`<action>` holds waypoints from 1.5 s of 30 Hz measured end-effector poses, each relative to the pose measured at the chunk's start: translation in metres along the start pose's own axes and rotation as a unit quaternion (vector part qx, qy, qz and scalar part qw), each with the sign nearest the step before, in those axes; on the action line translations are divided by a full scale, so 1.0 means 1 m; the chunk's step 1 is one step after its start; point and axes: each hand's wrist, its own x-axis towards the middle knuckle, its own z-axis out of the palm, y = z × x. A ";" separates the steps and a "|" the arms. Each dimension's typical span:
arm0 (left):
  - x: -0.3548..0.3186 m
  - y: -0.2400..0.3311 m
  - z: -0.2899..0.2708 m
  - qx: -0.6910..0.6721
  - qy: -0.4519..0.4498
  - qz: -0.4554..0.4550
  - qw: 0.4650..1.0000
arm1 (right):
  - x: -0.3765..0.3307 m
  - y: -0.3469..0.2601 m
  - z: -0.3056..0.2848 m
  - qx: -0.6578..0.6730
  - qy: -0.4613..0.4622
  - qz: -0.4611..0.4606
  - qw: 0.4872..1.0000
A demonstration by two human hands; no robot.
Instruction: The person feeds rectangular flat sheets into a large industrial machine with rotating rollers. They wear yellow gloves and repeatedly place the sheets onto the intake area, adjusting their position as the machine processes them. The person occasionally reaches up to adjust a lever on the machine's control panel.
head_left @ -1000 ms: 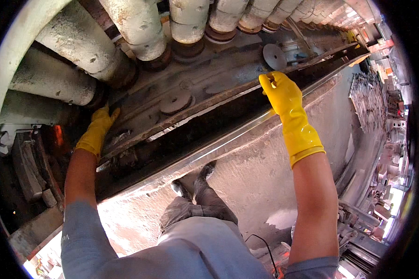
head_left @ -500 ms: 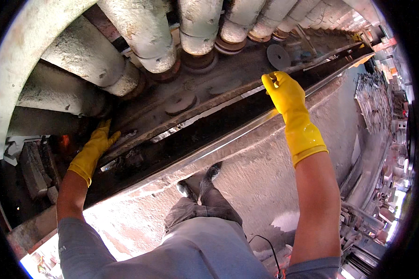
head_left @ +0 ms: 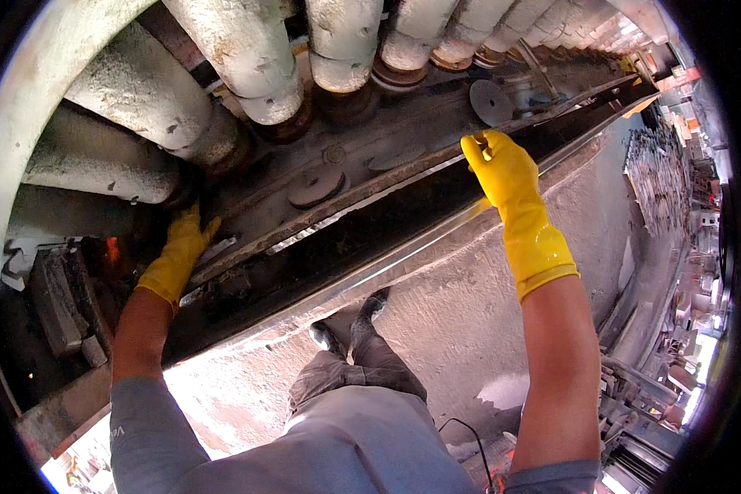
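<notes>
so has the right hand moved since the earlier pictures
No, not noticeably: judged against the grey round disc with the centre hole, the right hand sits just below it in the view, as in both earlier pictures.

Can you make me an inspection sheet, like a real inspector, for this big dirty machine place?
Surface: bed looks dark and dirty, with a dark trough along its near side.
Job's things: round discs lie on the bed; a row of thick cylinders stands over it.
Clutter: blocks at far left.
Hands: yellow-gloved; left hand reaches in by the cylinders, right hand curls above the trough, grip unclear.
Cables: thin black cord near the person.
Surroundings: dusty floor, slats at right.
</notes>
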 end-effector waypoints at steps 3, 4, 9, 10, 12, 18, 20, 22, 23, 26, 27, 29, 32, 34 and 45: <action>0.023 0.009 -0.014 -0.082 -0.035 -0.057 0.994 | -0.005 0.001 0.002 0.004 0.000 -0.001 1.000; 0.027 0.010 -0.016 -0.091 -0.042 -0.062 0.993 | -0.006 0.001 0.003 0.000 -0.004 0.002 1.000; 0.037 0.002 -0.020 -0.119 -0.062 -0.055 0.989 | -0.008 0.007 0.009 0.029 -0.006 -0.002 1.000; 0.039 -0.001 -0.026 -0.110 -0.055 -0.039 0.992 | -0.008 0.005 0.008 0.034 -0.010 0.007 0.999; 0.042 0.000 -0.034 -0.098 -0.040 -0.003 0.994 | -0.008 0.008 0.010 0.025 -0.002 0.007 1.000; 0.044 -0.007 -0.037 -0.089 -0.020 0.015 0.996 | -0.005 0.003 0.004 0.053 -0.057 0.044 0.996; 0.044 -0.004 -0.043 -0.094 -0.028 0.011 0.995 | -0.007 -0.004 0.000 0.050 -0.055 0.052 0.996; 0.047 -0.007 -0.044 -0.098 -0.030 0.010 0.995 | -0.005 -0.002 0.001 0.045 -0.068 0.059 0.995; 0.050 -0.009 -0.043 -0.099 -0.029 0.010 0.995 | -0.006 -0.008 -0.003 0.043 -0.078 0.074 0.993; 0.050 -0.006 -0.048 -0.123 -0.021 -0.013 0.992 | -0.006 -0.009 -0.004 0.052 -0.071 0.065 0.994; 0.050 -0.004 -0.050 -0.134 -0.018 -0.024 0.990 | -0.006 -0.005 -0.002 0.069 -0.061 0.061 0.994; 0.056 -0.004 -0.041 -0.154 0.024 -0.040 0.987 | -0.005 0.001 0.004 0.103 -0.043 0.051 0.993; 0.057 0.017 -0.039 -0.123 0.057 -0.061 0.989 | -0.004 0.003 0.004 0.100 -0.055 0.055 0.992; 0.062 0.022 -0.034 -0.088 0.064 -0.068 0.992 | -0.003 0.002 0.005 0.106 -0.059 0.057 0.991; 0.080 0.015 -0.035 -0.034 0.079 -0.045 0.995 | -0.002 0.002 0.005 0.111 -0.059 0.059 0.990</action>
